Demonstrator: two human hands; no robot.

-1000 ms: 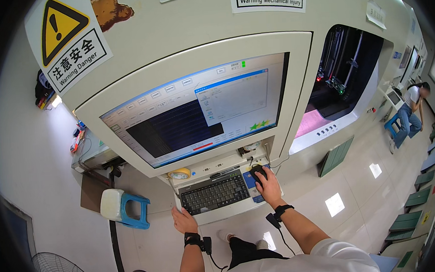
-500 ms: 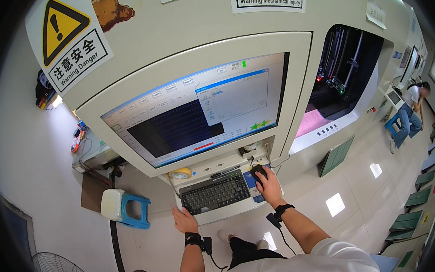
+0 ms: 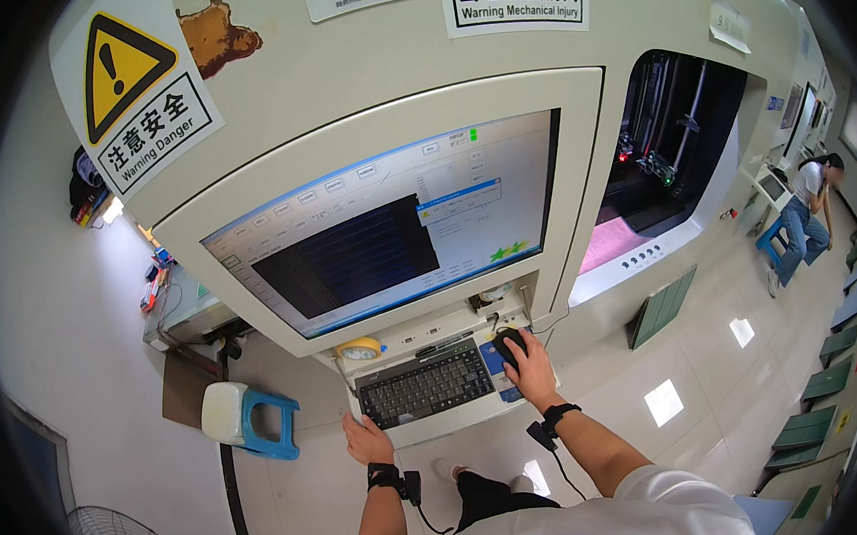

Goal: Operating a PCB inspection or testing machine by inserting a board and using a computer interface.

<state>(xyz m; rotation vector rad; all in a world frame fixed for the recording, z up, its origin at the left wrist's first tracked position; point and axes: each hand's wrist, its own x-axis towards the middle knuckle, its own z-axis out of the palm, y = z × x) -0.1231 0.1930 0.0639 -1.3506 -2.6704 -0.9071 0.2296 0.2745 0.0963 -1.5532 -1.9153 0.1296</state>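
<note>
Pale grey, the bench [image 3: 184, 307] stands well up and left of the left hand; nearer to that hand, also on its left, is a plastic stool [image 3: 273, 419] with a whitish seat and blue legs; the left hand [image 3: 368, 440] lies at the near left corner of a pull-out tray [image 3: 453, 421], its fingers pointing up along the edge, though I cannot tell whether they grip it; a black strap circles the wrist below.

Just above the left hand sits a yellow ring-shaped roll [image 3: 359, 348]; right of that hand and between the two is the keyboard [image 3: 426, 383], dark-keyed with a grey-black frame, flat on the tray and askew in this view; beyond both hands a screen [image 3: 501, 165] glows pale, with a dark block, a small blue-topped box and green stars.

Under the fingers of the right hand is the mouse [image 3: 504, 345], black, rounded and smooth, partly covered, just beside the keyboard's right end; a bluish pad [image 3: 494, 362] shows to its left and below; the right hand [image 3: 533, 374] is curved over the mouse, holding it from above, and a black strap circles this wrist too; right of it and well apart, a ribbed green panel [image 3: 662, 307] leans against the machine [image 3: 603, 306].
</note>
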